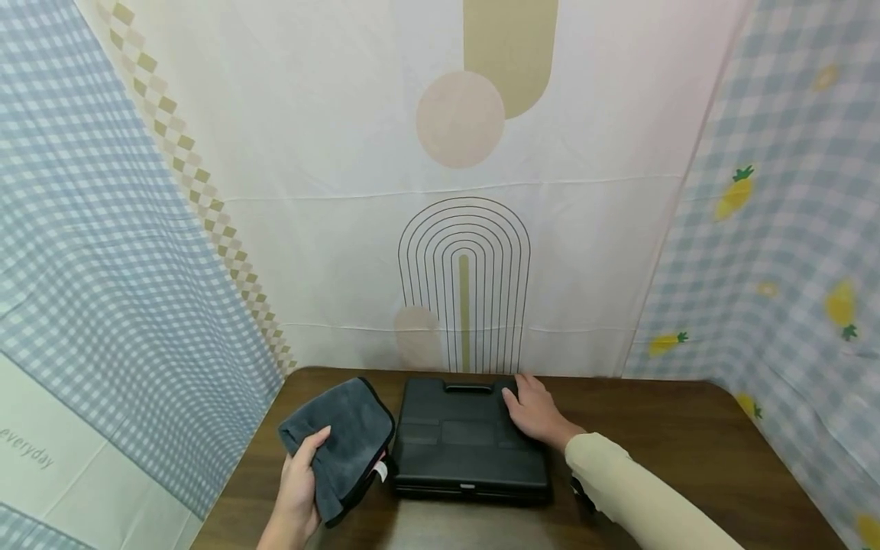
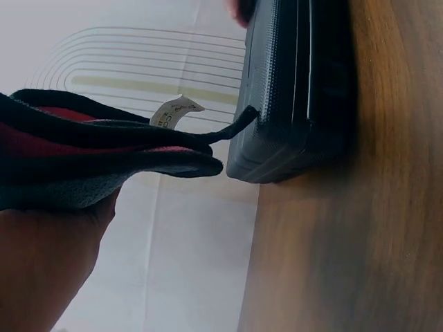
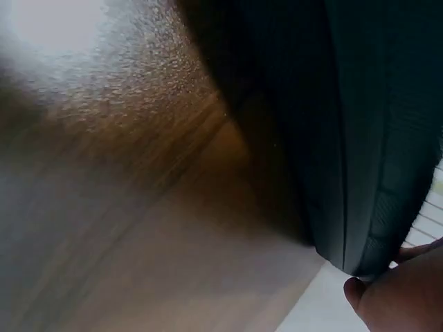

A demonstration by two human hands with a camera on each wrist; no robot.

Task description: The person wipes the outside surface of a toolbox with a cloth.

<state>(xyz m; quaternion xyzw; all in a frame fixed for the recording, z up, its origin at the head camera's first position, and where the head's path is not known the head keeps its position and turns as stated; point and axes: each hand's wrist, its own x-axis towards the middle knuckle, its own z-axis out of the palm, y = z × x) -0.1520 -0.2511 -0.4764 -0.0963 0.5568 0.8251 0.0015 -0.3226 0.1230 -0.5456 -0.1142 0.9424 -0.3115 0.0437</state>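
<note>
My left hand [image 1: 299, 485] grips a folded dark grey cloth [image 1: 347, 428] with black edging, the thumb lying on top. In the left wrist view, reddish fabric shows between the layers of the cloth [image 2: 83, 166], and a white tag sticks out. A loop at its edge reaches the side of the black hard case [image 2: 284, 90]. That closed plastic case [image 1: 470, 443] lies flat on the table, its handle at the far side and a latch at the near side. My right hand [image 1: 539, 412] rests on its far right corner, thumb on the lid and fingers extended.
The brown wooden table [image 1: 639, 451] ends at the back against a white printed curtain [image 1: 330, 267]. Blue checked fabric hangs on the left [image 1: 137, 267] and on the right [image 1: 777, 252]. A small dark object [image 1: 580, 493] shows below the right sleeve.
</note>
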